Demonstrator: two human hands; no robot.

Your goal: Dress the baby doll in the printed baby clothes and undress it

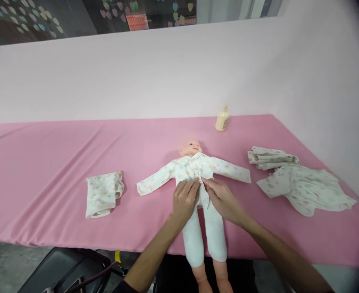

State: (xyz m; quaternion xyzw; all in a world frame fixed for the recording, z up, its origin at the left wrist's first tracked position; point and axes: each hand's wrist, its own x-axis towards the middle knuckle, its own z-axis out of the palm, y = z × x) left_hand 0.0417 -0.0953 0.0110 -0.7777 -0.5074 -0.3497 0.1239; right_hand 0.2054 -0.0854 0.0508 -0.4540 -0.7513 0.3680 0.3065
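A baby doll [194, 148] lies on its back, its feet reaching past the table's front edge. It wears a white patterned baby shirt [182, 166] with both sleeves spread wide, and white trousers [193, 240]. At the shirt's lower front, my left hand [184, 199] pinches the cloth with bent fingers. Close beside it, my right hand [222, 199] pinches the shirt's front edge between thumb and finger. The fingertips of both hands nearly meet at the doll's belly. Whatever small fastening lies between them is too small to make out.
A pink cloth covers the table [54, 162]. Folded patterned cloth [101, 197] lies at left, and more patterned baby clothes [307, 187] lie at right. A cream pump bottle [222, 120] stands near the white wall [121, 81]. A black chair [66, 268] is below the front edge.
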